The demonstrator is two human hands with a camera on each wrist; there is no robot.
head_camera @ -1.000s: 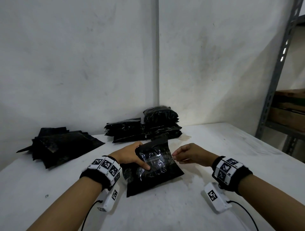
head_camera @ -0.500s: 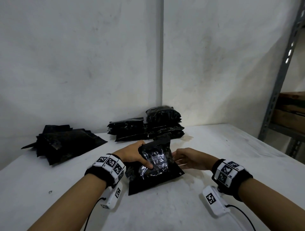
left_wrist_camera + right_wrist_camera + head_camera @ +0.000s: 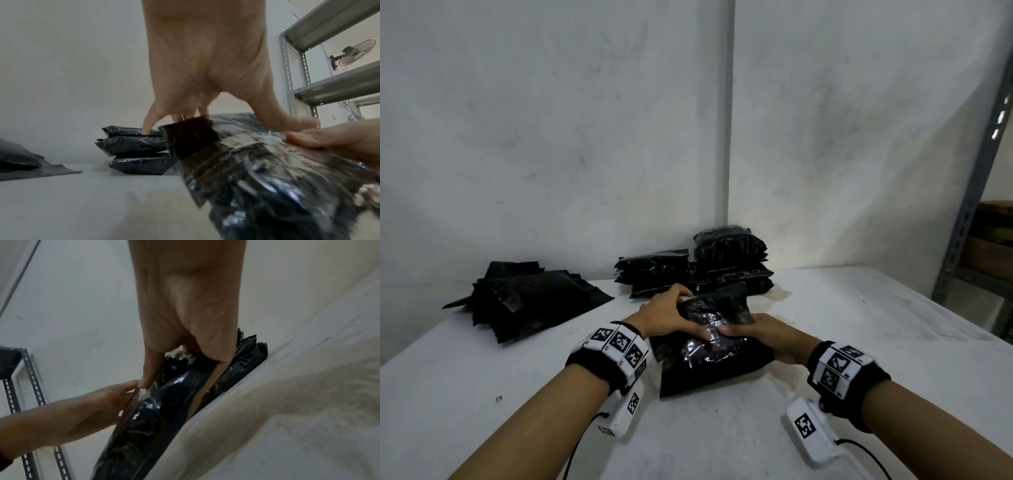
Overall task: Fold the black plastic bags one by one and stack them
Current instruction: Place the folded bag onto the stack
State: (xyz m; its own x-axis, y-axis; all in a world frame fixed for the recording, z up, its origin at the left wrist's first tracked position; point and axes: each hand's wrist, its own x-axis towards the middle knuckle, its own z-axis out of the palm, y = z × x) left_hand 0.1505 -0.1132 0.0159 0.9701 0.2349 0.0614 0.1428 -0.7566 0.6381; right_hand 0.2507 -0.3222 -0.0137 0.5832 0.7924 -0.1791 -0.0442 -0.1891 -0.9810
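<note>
A glossy black plastic bag lies on the white table in front of me, its far part folded up and over. My left hand grips that folded part, thumb on top and fingers behind. From the right, my right hand grips the bag's edge, thumb on top and fingers underneath. The left wrist view shows the bag under my left hand. In the right wrist view the bag sits between thumb and fingers of my right hand. Folded bags are stacked behind.
A loose pile of flat black bags lies at the back left of the table. A grey metal rack stands at the right. The wall runs close behind the stacks.
My right hand has moved left onto the bag and taken hold of its right edge. The bag's far part has folded further over. My left hand has kept its hold.
</note>
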